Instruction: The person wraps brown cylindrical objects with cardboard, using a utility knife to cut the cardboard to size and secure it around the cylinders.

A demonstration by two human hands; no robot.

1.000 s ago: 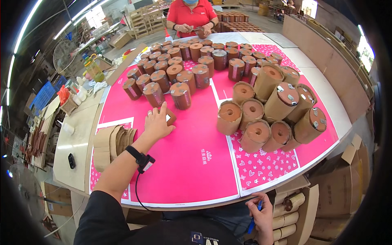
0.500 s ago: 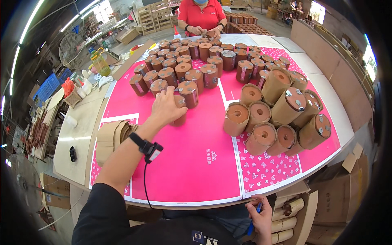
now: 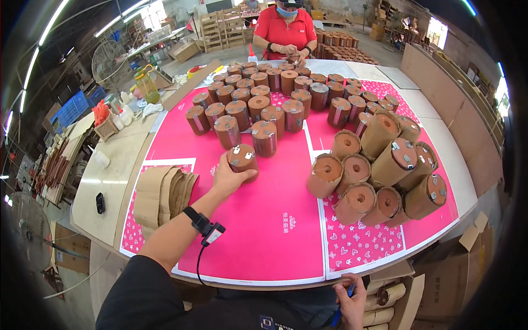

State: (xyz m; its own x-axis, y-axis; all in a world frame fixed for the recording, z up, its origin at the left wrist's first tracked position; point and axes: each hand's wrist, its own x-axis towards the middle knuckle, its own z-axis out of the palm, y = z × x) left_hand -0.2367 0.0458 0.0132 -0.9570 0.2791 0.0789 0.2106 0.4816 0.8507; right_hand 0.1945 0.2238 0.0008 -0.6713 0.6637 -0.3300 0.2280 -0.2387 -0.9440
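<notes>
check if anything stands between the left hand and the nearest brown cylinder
Nothing visible does: the left hand holds the brown cylinder directly, at its left and near sides. Other cylinders stand beyond it; the brown paper stack lies left of the hand.

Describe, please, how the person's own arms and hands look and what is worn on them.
The left hand has no glove. Behind it sit a black wristband, a small dark box and a thin black cable. The black sleeve ends above the wristband. The right hand is also gloveless.

Open passage over pink sheet (image 3: 250, 236), brown cylinders (image 3: 293, 115) blocking beyond, wrapped cylinders (image 3: 386, 173) right
</notes>
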